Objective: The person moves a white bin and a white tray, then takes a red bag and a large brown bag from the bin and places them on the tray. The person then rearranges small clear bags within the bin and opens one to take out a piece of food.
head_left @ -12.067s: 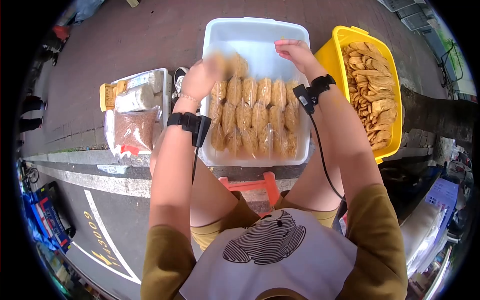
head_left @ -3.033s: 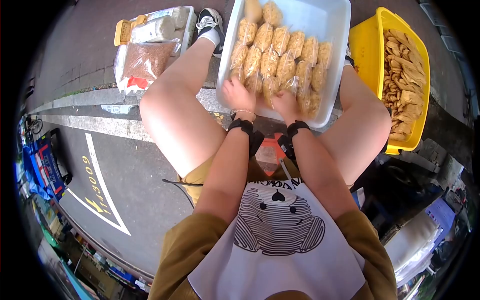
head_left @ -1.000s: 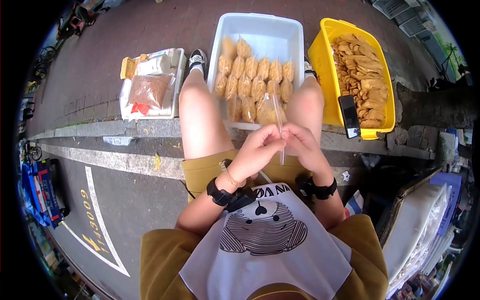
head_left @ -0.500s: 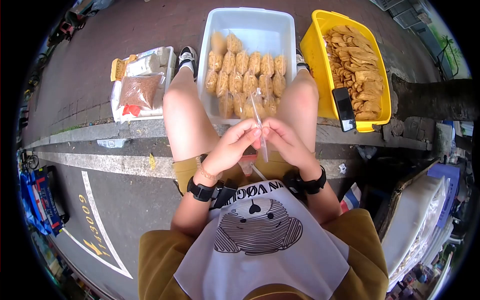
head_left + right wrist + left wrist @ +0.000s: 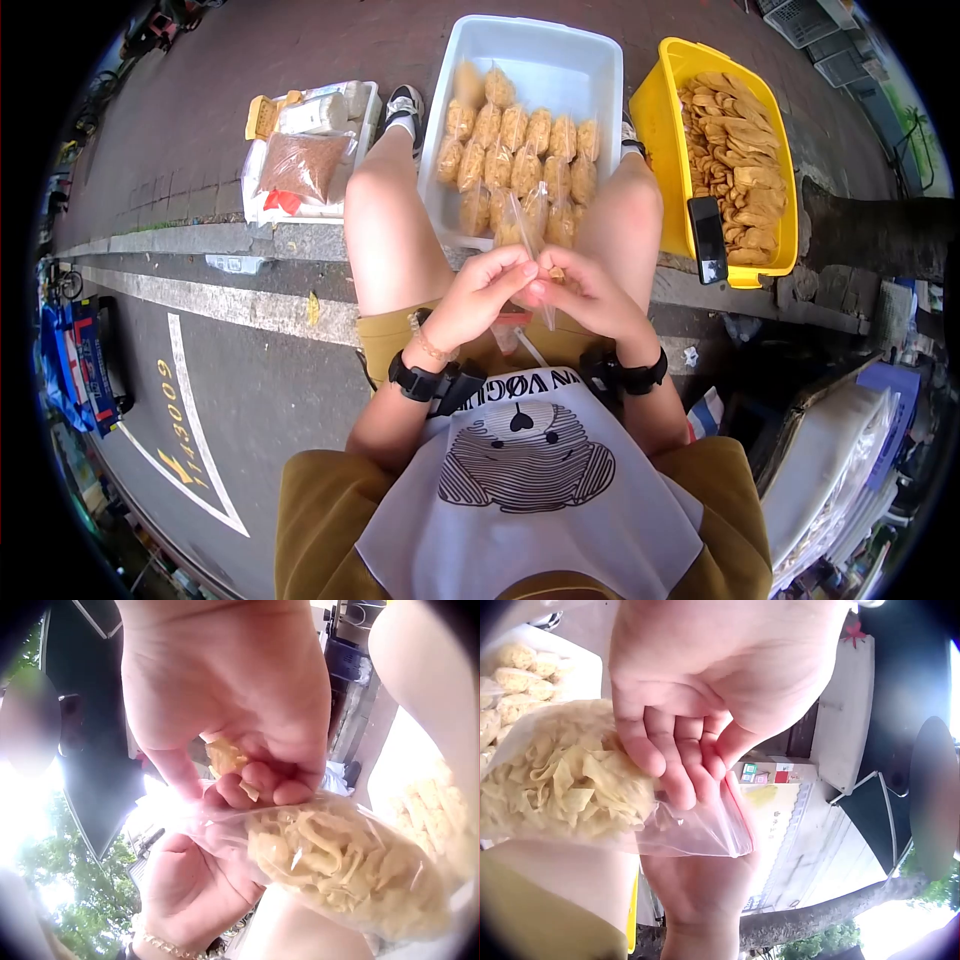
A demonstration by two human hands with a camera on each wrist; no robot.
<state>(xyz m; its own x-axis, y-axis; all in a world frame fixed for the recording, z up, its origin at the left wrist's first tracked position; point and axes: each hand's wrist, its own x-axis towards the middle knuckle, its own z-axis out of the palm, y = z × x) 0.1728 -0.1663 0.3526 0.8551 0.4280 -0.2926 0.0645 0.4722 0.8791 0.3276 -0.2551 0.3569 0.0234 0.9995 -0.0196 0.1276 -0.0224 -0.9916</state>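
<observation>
Above the lap, both hands hold a clear zip bag point(image 5: 522, 222) of crinkled, pale yellow dried ribbons. My left hand point(image 5: 478, 292) pinches the bag's mouth between thumb and fingers. Its pink zip strip point(image 5: 739, 814) shows beside the left fingertips point(image 5: 681, 793). On the facing side, my right hand point(image 5: 598, 298) pinches the same edge. A few loose yellow pieces point(image 5: 225, 756) sit within the right hand's curled fingers. The filled end of the bag points away from the body, toward the white tub point(image 5: 545, 55), where rows of similar filled bags point(image 5: 525, 170) stand.
At right, a yellow bin point(image 5: 660, 150) is full of flat brown pieces point(image 5: 745, 165); a phone point(image 5: 708, 240) leans on its near side. A white tray point(image 5: 365, 125) at left carries a bag of reddish-brown grains point(image 5: 302, 168) and white packs point(image 5: 318, 115). Bare knees flank the tub.
Earlier both hands were at the tub's bags; they have since drawn back over the lap with one bag. Over the last second they keep pinching its mouth. The phone has appeared by the yellow bin.
</observation>
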